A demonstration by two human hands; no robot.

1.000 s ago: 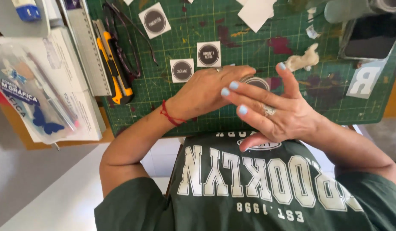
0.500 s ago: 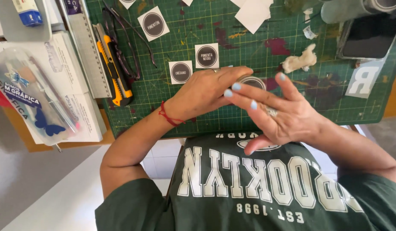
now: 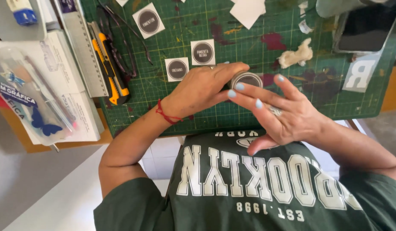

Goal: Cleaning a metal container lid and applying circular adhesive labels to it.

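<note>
My left hand (image 3: 202,87), with a red string bracelet at the wrist, is closed around a small round metal tin (image 3: 246,79) held just above the green cutting mat (image 3: 185,25). Only the tin's top and rim show. My right hand (image 3: 283,115), with light blue nails and a ring, lies flat with its fingers spread. Its fingertips rest against the near side of the tin. Three square white stickers with dark round centres lie on the mat: one (image 3: 177,69) and another (image 3: 202,52) just beyond my left hand, a third (image 3: 148,20) farther back.
A yellow utility knife (image 3: 110,70), a metal ruler (image 3: 80,51) and dark glasses (image 3: 121,42) lie at the mat's left edge. A clear plastic pouch (image 3: 31,94) sits on papers at far left. A white crumpled wad (image 3: 296,54) and a phone (image 3: 365,25) are at right.
My right hand's fingers have slid left across the tin and flattened. My left hand keeps its hold on the tin in about the same place.
</note>
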